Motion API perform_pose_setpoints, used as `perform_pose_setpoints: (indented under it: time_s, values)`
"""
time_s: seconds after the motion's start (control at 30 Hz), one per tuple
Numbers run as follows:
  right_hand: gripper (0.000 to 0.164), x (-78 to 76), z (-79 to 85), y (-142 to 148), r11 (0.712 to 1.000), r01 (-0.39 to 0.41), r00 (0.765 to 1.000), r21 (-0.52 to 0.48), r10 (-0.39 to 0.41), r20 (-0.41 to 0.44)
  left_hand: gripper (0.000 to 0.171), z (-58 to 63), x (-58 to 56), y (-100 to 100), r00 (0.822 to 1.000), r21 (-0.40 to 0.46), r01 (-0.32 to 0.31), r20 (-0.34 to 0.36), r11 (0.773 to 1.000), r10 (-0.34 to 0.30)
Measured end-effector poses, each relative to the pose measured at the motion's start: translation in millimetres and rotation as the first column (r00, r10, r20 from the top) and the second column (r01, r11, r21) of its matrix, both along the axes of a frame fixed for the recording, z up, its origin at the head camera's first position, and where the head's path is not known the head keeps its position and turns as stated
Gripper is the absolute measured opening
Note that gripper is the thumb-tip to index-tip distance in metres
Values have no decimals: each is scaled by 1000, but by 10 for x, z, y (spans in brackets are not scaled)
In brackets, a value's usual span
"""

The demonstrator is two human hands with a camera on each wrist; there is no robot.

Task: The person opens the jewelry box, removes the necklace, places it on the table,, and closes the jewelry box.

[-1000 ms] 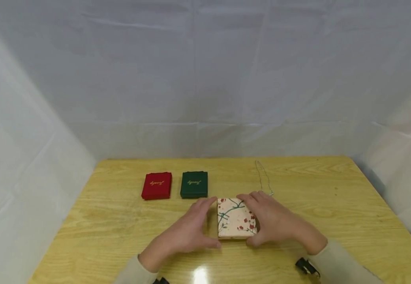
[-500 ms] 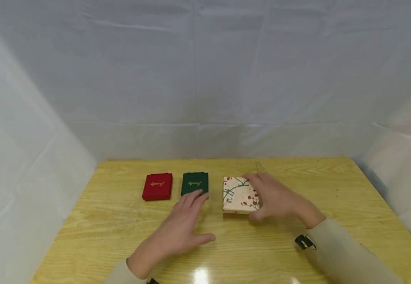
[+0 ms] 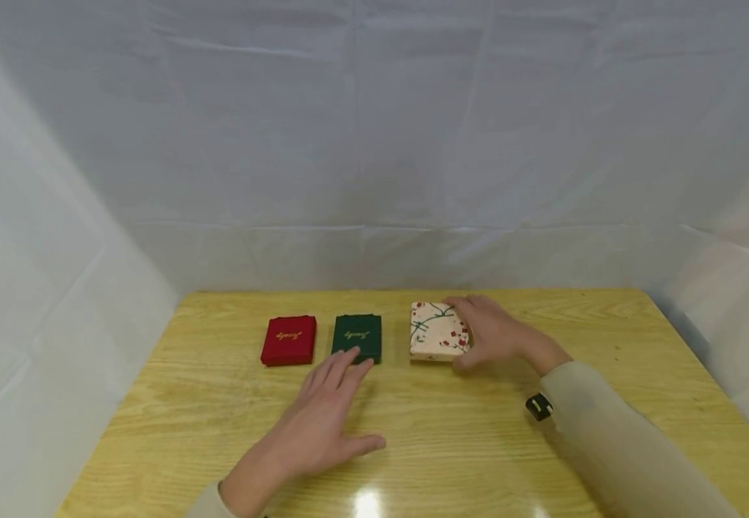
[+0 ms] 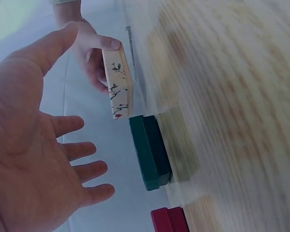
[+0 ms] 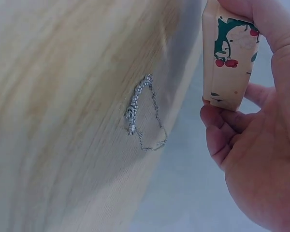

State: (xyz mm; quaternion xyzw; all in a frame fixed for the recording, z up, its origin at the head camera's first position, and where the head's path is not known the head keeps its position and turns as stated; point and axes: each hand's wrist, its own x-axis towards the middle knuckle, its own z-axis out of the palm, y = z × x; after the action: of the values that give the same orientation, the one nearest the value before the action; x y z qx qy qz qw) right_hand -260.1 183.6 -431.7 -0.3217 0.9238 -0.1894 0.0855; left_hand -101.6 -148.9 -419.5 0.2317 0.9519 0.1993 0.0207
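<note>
My right hand (image 3: 493,332) grips the right side of a cream box (image 3: 437,332) printed with red blossoms and green branches. Thumb and fingers pinch its opposite edges, and the right wrist view shows the box held off the table. Below it on the wood lies a silver chain necklace (image 5: 135,106), hidden in the head view. My left hand (image 3: 309,421) hovers with fingers spread in front of a green box (image 3: 357,337) with gold lettering. In the left wrist view, that hand (image 4: 34,135) is apart from the green box (image 4: 147,152) and holds nothing.
Left of the green box sits a red box (image 3: 288,340) with gold lettering. All rest on a wooden table (image 3: 206,432). White sheeting (image 3: 361,144) hangs behind the table and on both sides.
The right hand has carried the floral box toward the back of the table, and it now covers the necklace in the head view. The left hand has left the floral box and drawn leftward.
</note>
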Motion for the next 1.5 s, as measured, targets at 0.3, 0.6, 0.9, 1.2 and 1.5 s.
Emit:
perform_pose_setpoints:
  time_s: [0.3,0.6,0.9,1.2,1.5]
  values:
    - [118,-132,2,-63,999,17,994,42,-21,108,105,-49,55,-86,1000,-30,-21,-5,999,21]
    - [117,-217,-78,-90,998,6,986,59,-15,168,107,-112,73,-138,1000,-23,-14,-19,1000,14]
    - [118,-229,-49,-99,996,-14,985,88,-1,173,108,-123,92,-135,999,-23,-18,-32,1000,17]
    - [131,-184,-14,-75,998,7,983,57,-18,184,110,-96,43,-127,999,-39,-24,-27,999,23]
    - [124,-44,107,-29,1000,4,997,17,-6,82,111,-55,-25,-141,999,-27,-32,-10,999,31]
